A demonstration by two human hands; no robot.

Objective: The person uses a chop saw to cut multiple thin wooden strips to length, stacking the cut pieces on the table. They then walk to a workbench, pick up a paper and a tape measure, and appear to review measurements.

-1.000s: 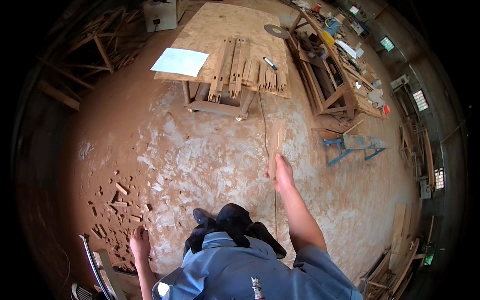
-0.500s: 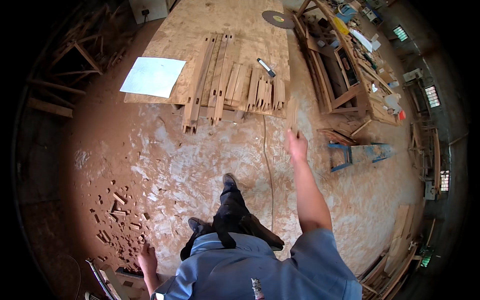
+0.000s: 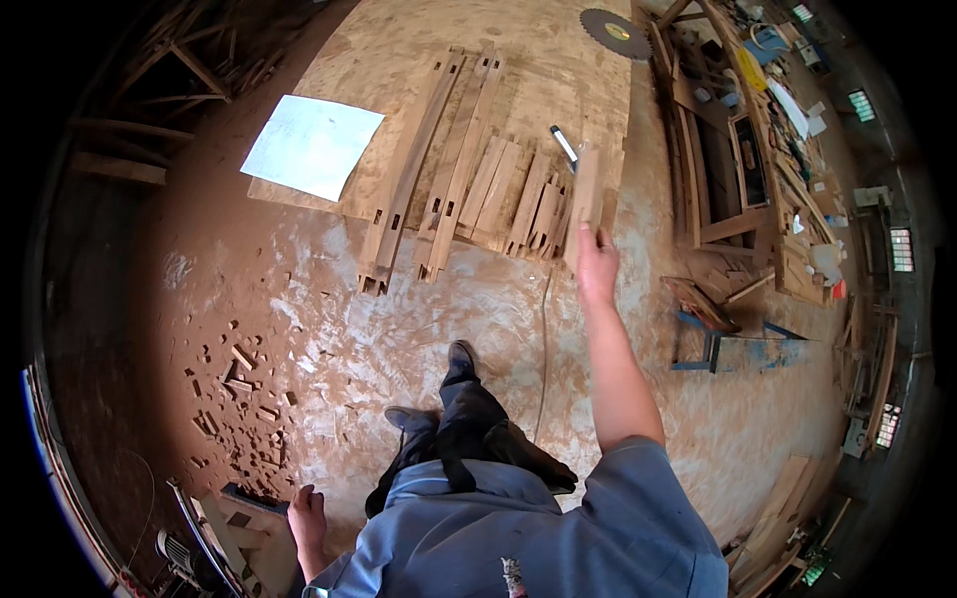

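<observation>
My right hand (image 3: 598, 264) is closed around the near end of a short flat wooden board (image 3: 589, 189), held over the table's right front corner. Left of it on the table lie short slotted wooden pieces (image 3: 538, 209) and two plain short strips (image 3: 493, 184). Long wooden rails with mortise holes (image 3: 407, 179) lie further left, their ends jutting past the table's front edge. A capped marker (image 3: 564, 147) rests just beyond the held board. My left hand (image 3: 307, 516) hangs low at my side, fingers curled in, with nothing visible in it.
A white paper sheet (image 3: 312, 147) and a circular saw blade (image 3: 615, 35) lie on the plywood table (image 3: 399, 40). A cluttered workbench (image 3: 743, 227) stands right, near a blue metal stand (image 3: 713, 349). Wood offcuts (image 3: 239, 384) litter the floor at left, and a cable (image 3: 544, 349) crosses it.
The table has come nearer as I step forward. My right hand has brought the board from beside the table to over its front right corner. My left hand still hangs low.
</observation>
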